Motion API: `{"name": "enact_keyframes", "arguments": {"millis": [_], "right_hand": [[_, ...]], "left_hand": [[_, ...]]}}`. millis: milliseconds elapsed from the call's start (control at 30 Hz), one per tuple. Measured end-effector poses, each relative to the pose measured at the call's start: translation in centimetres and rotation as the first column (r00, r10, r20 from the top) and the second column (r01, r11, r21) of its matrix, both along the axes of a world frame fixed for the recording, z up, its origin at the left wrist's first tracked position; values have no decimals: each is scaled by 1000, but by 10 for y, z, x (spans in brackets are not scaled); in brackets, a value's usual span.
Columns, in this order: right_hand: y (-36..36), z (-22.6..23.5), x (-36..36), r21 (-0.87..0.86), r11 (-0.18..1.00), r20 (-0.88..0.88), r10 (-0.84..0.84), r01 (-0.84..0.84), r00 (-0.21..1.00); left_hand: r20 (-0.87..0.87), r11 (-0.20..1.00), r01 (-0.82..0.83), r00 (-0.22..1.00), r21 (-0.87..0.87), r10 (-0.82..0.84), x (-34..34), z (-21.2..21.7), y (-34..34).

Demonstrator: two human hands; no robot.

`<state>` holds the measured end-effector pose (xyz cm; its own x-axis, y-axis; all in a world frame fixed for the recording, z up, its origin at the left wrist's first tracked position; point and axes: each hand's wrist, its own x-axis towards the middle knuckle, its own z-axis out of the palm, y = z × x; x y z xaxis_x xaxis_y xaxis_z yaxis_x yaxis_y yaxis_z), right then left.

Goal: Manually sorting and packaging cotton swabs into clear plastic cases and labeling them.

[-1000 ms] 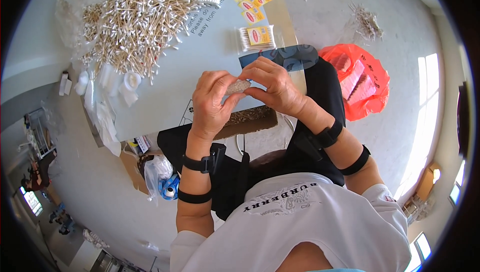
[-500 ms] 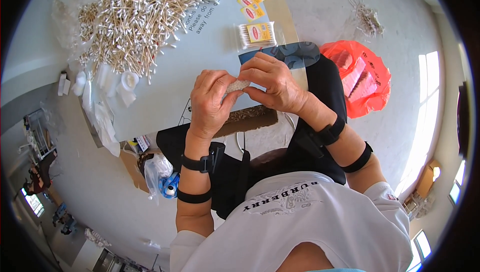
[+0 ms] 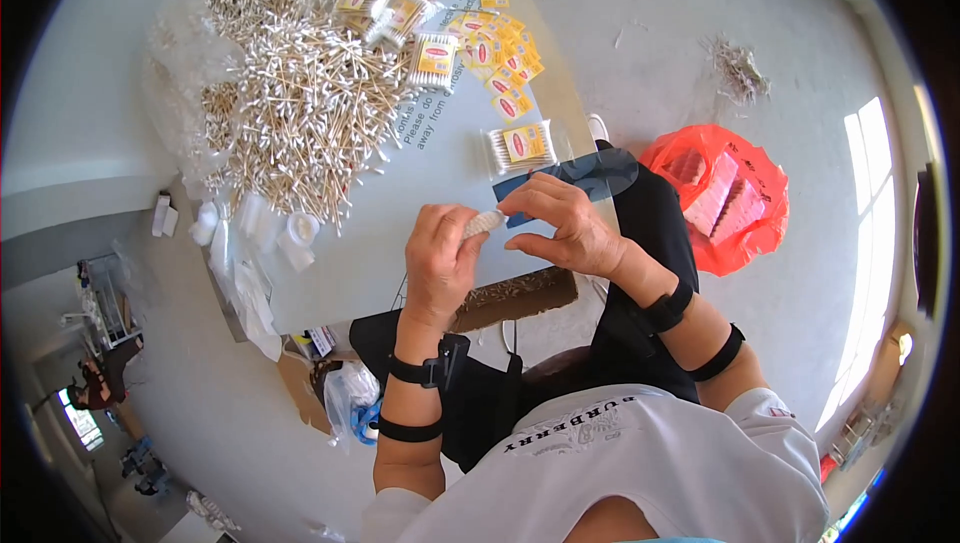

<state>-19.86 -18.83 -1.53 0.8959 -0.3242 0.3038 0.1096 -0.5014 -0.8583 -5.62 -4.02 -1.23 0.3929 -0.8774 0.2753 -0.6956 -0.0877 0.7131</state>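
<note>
Cotton-swab bundle [image 3: 484, 224], one, above table [image 3: 370, 253], near its front edge; left hand [image 3: 437, 258], thumb and fingers clamped on bundle; right hand [image 3: 570, 228], thumb and forefinger apart, forefinger at bundle's end, contact unclear; filled packet [image 3: 524, 146], just beyond; loose swab heap [image 3: 310, 103], farther left.

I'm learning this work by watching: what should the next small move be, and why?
Probably close the right hand gently on the free end of the swab bundle to steady it. The left hand pinches the bundle from the other side, while the right thumb stands apart from it and the right forefinger is right by its end.
</note>
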Motion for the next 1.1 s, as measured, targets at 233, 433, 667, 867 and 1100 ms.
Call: {"name": "enact_keyframes", "arguments": {"millis": [233,433,667,867,1100], "right_hand": [[-23,-1,-11,177,950,-40,-256,259,966],[-49,0,-13,155,942,-30,-296,297,955],[-83,-2,-21,192,917,-43,-349,351,936],[-95,-8,-27,279,898,-10,-350,339,937],[-111,-9,-23,361,848,-103,-377,388,920]], "left_hand": [[146,984,-62,985,-167,87,70,22,-91],[532,994,15,846,-106,44,120,18,-214],[681,967,12,708,253,-187,159,-9,-283],[570,942,-231,819,241,55,234,13,-336],[754,943,1,601,333,-266,330,-25,-368]]}}
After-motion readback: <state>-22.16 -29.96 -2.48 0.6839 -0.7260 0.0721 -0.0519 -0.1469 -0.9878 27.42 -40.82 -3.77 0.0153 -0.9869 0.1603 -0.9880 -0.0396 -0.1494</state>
